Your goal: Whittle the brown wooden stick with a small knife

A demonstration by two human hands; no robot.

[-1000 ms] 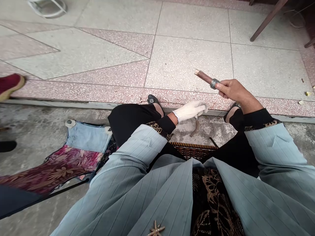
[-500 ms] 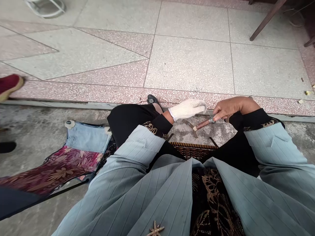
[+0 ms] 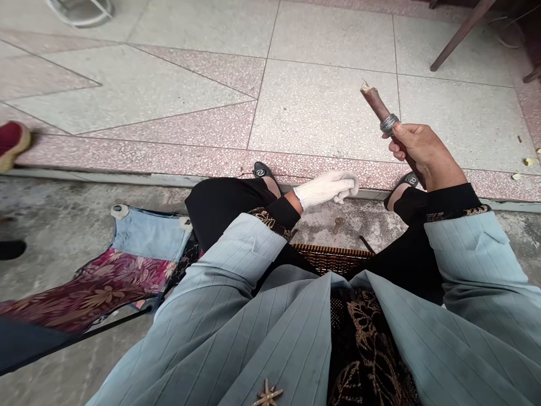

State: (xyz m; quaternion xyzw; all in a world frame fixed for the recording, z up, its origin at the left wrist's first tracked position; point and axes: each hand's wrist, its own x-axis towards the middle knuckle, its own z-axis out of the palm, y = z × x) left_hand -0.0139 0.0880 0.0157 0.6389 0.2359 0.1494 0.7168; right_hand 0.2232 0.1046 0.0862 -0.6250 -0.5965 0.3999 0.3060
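My bare right hand (image 3: 416,149) is wrapped round a brown wooden stick (image 3: 374,101), raised and tilted up to the left. A coil of grey wire (image 3: 389,123) is wound about the stick just above my fingers. The stick's far end looks pale and rough. My left hand (image 3: 332,187), in a white knitted glove, hovers low between my knees with its fingers curled together. Whether it holds anything thin is hidden. Below the glove, a small brown piece (image 3: 338,225) shows against the concrete.
The edge of a wicker seat (image 3: 332,258) shows between my legs. To the left lies a fabric folding chair (image 3: 147,234). A raised tiled floor (image 3: 325,107) begins at my feet. A wooden furniture leg (image 3: 459,36) and a white stool base (image 3: 82,14) stand farther back.
My right hand has lifted the stick up and to the right, turning its far end upward. The thin wire between the hands no longer shows. My gloved hand has barely moved.
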